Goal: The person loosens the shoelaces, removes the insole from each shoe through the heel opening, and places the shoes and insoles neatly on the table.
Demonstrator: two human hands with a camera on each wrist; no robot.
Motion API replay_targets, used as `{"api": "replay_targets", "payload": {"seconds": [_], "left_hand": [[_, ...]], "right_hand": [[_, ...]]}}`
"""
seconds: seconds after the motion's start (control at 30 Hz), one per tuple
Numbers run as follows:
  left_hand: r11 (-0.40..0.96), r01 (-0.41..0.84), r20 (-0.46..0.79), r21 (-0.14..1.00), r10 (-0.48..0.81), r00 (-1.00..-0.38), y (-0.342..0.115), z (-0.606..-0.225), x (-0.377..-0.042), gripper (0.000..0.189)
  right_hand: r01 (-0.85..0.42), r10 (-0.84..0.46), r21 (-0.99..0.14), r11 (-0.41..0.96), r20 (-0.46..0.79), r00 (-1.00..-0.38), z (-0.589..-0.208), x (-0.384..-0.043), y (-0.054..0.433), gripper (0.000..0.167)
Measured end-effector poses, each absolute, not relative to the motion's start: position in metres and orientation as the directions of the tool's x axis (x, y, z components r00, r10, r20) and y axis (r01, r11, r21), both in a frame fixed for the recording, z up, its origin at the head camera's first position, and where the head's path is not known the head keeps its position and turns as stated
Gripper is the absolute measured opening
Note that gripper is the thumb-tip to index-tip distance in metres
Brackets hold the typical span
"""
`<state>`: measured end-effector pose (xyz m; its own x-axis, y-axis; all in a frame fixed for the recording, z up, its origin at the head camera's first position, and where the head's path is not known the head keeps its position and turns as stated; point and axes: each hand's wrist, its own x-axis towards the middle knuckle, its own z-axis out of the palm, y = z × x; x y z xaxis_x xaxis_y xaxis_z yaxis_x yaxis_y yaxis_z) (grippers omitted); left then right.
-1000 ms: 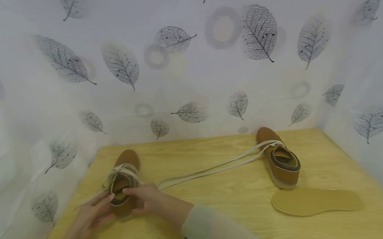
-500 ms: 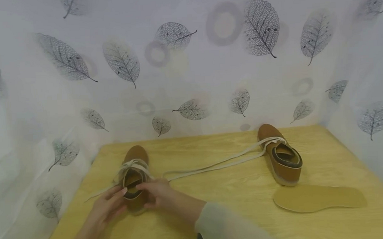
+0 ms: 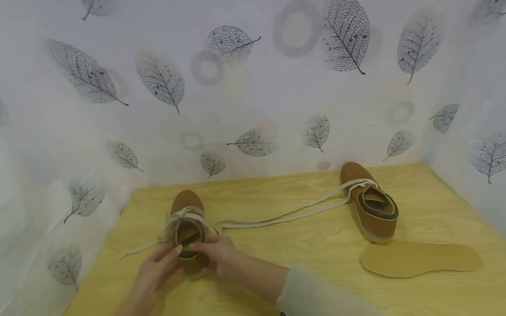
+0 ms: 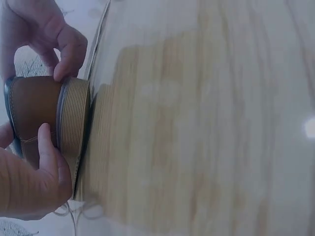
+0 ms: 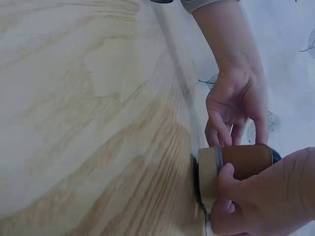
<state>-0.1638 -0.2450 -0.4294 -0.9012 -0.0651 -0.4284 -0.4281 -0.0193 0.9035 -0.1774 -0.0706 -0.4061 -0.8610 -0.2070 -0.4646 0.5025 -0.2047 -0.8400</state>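
Note:
A brown lace-up shoe stands on the wooden table, toe pointing away and heel toward me. From the left, my left hand grips the heel end, fingertips at the collar. Opposite it, my right hand holds the right side, a finger at the rim of the opening. In the left wrist view, the left hand lies along the brown heel above the ridged sole. The right wrist view has my right hand on the heel. Beige laces cross the shoe's front.
A matching brown shoe stands at the back right, its long laces stretching left across the table. In front of it lies a flat tan insole. A leaf-patterned white curtain encloses the table behind and at the sides.
Both hands have slid the left shoe to the right across the table, its lace trailing along. The other shoe and the insole stay in place, while the head view shifts slightly.

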Motion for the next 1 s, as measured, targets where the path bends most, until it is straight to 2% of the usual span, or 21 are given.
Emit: {"api": "replay_targets", "payload": {"seconds": [0.3,0.43,0.6,0.7,0.8,0.9,1.0], "left_hand": [[-0.051,-0.389,-0.393,0.920,-0.082,-0.916,-0.217,-0.428,-0.160,0.086],[-0.066,-0.369,-0.374,0.927,-0.078,-0.924,-0.211,-0.427,-0.159,0.088],[-0.038,-0.348,-0.350,0.937,-0.091,-0.932,-0.213,-0.429,-0.160,0.087],[0.079,-0.290,-0.280,0.954,-0.121,-0.952,-0.216,-0.430,-0.163,0.083],[0.278,-0.183,-0.142,0.943,-0.160,-0.977,-0.219,-0.430,-0.169,0.085],[0.509,-0.113,-0.029,0.853,-0.171,-0.985,-0.221,-0.427,-0.175,0.100],[0.674,-0.022,0.068,0.738,-0.107,-0.992,-0.223,-0.424,-0.180,0.117]], "right_hand": [[0.494,-0.186,-0.800,-0.342,-0.458,-0.869,-0.396,-0.167,-0.061,0.042],[0.483,-0.130,-0.793,-0.371,-0.471,-0.873,-0.394,-0.168,-0.060,0.049],[0.492,-0.119,-0.774,-0.398,-0.489,-0.864,-0.393,-0.170,-0.060,0.061],[0.500,-0.120,-0.769,-0.399,-0.496,-0.860,-0.395,-0.171,-0.057,0.064],[0.504,-0.120,-0.778,-0.374,-0.498,-0.859,-0.396,-0.171,-0.052,0.062],[0.503,-0.095,-0.803,-0.320,-0.501,-0.860,-0.397,-0.171,-0.048,0.059],[0.502,-0.081,-0.820,-0.275,-0.501,-0.862,-0.396,-0.171,-0.044,0.058]]}}
